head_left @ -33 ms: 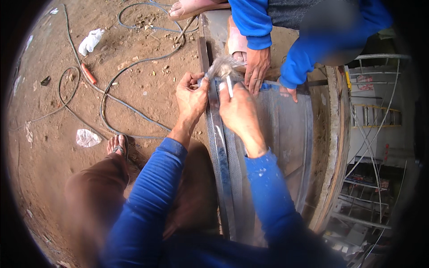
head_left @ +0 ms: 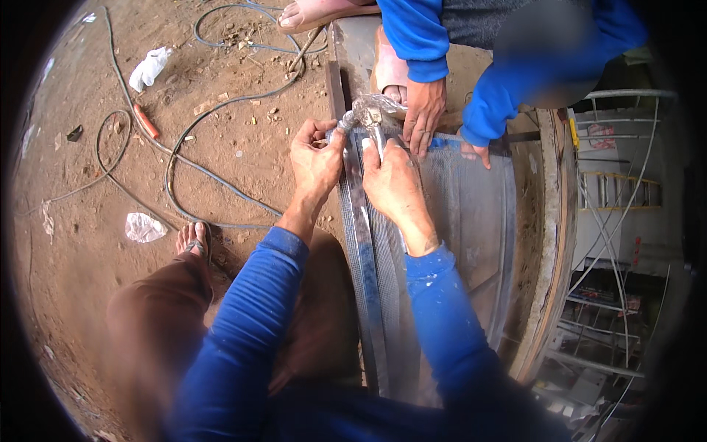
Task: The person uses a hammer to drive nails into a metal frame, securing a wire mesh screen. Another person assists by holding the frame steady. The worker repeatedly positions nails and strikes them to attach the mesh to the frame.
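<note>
My right hand [head_left: 395, 180] is wrapped round the pale metal handle of a hammer [head_left: 373, 118]. The hammer's head is over the far left corner of a framed mesh panel [head_left: 471, 221]. Beside that head, my left hand [head_left: 317, 163] pinches thumb and finger together at the panel's corner; what is between them is too small to make out. Crumpled clear plastic [head_left: 389, 103] lies round and behind the hammer head. A shiny strip [head_left: 366, 258] runs along the panel's left side. Another person's hand [head_left: 425, 114] presses on the far edge, just right of the hammer.
The co-worker's other hand [head_left: 477, 153] rests on the panel farther right. Cables [head_left: 173, 158] loop over the dirt ground at left, near white plastic scraps [head_left: 149, 68]. Beyond a ledge [head_left: 549, 243] at right is a lower area with metal scaffolding [head_left: 611, 243].
The hammer head, blurred before, now shows sharply and has shifted slightly at the panel's corner. My left hand and the co-worker's hands have stayed in place.
</note>
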Available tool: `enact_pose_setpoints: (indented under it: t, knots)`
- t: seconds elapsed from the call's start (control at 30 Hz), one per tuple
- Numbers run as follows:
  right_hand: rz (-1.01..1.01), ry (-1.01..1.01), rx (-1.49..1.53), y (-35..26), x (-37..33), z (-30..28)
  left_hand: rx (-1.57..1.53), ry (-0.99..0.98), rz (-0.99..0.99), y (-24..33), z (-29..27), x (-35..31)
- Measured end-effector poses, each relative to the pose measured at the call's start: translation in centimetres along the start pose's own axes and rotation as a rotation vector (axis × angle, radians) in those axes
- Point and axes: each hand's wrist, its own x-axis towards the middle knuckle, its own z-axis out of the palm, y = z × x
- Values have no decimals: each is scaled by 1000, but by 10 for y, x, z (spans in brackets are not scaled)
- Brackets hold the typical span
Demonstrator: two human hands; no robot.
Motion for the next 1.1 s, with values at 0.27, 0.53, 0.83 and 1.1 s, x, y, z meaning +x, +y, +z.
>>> enact_pose_setpoints:
  t: [0.27, 0.53, 0.83, 1.1]
  knots:
    - [16, -44, 28, 3, -2, 4, -88, -152, -98, 8, -14, 10]
    - [36, -78, 38, 6, -1, 6, -78, -418, -428, 33, -42, 47]
    - [81, -87, 37, 1, 0, -1, -135, -488, -394, 12, -45, 67]
    - [-51, 86, 110, -39, -31, -40, -157, -414, -351, 2, -45, 62]
